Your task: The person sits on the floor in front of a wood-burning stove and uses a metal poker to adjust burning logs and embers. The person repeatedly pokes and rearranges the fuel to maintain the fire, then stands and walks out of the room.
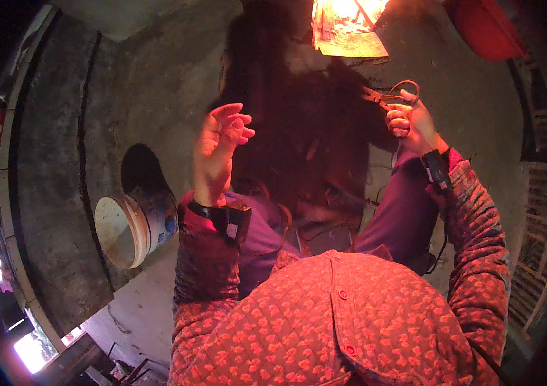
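My right hand (408,121) is closed round a pair of scissors (386,96) with a large looped handle. The dark blades point left, and the hand is raised over my right knee. My left hand (220,132) is held up over my left knee, fingers bent and apart, with nothing visible in it. A dark box is strapped to each wrist.
Straight ahead, a fire burns brightly in an opening (350,32). A red basin (484,29) is at the far right. On my left, a white bucket (133,230) lies tipped by a grey ledge (48,174). Wooden slats (540,225) line the right side.
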`<control>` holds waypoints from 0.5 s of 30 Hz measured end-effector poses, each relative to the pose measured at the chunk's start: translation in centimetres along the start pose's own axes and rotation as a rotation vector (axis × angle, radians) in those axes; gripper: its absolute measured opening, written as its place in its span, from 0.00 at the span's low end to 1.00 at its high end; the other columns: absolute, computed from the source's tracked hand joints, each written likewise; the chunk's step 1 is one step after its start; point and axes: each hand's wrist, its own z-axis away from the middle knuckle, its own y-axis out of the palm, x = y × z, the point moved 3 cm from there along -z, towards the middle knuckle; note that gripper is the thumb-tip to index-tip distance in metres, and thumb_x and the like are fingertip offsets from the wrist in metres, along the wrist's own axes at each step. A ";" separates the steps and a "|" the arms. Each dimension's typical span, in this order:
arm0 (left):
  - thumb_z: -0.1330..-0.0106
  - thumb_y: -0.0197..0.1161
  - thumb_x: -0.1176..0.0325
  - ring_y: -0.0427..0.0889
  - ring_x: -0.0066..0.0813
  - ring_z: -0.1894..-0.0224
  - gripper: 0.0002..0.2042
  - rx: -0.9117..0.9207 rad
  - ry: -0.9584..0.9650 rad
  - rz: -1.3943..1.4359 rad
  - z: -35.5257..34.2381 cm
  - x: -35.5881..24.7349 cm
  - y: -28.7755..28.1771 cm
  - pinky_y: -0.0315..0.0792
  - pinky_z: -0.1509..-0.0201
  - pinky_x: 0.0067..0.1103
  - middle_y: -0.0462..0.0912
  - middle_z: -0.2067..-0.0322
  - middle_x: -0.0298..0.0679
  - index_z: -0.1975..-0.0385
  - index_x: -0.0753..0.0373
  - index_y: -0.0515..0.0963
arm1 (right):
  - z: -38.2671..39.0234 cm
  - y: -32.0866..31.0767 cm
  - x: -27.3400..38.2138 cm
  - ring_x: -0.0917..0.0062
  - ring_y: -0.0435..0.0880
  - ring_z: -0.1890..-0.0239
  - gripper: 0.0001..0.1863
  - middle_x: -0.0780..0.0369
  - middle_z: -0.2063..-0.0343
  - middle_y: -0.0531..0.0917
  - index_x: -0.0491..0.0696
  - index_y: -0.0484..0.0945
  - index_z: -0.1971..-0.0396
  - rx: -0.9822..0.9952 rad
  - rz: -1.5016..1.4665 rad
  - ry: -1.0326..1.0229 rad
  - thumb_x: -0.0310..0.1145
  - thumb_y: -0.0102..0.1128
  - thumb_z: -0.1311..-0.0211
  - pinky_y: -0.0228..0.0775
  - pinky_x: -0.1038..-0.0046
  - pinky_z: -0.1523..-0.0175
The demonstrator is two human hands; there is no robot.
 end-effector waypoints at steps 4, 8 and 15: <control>0.36 0.58 0.61 0.77 0.23 0.63 0.17 -0.020 0.016 -0.006 0.7 -1.1 0.8 0.69 0.57 0.19 0.77 0.60 0.37 0.51 0.62 0.71 | 0.4 -0.3 -0.3 0.91 0.58 0.87 0.16 0.73 0.83 0.62 0.50 0.65 0.69 -0.059 0.024 0.021 0.48 0.55 0.42 0.48 0.87 0.84; 0.35 0.57 0.64 0.77 0.21 0.62 0.17 -0.038 -0.030 -0.008 0.5 -1.2 0.3 0.70 0.56 0.18 0.76 0.58 0.38 0.49 0.63 0.70 | 1.5 0.8 -1.2 0.92 0.58 0.86 0.10 0.75 0.85 0.62 0.53 0.65 0.73 -0.014 0.099 0.084 0.40 0.54 0.41 0.49 0.88 0.84; 0.36 0.57 0.64 0.78 0.22 0.62 0.16 -0.036 -0.017 0.058 -1.5 -0.5 -1.4 0.70 0.57 0.18 0.78 0.59 0.37 0.51 0.61 0.71 | 11.6 5.1 -4.7 0.91 0.56 0.88 0.08 0.74 0.85 0.62 0.55 0.65 0.75 -0.151 0.314 -0.036 0.38 0.52 0.39 0.45 0.87 0.86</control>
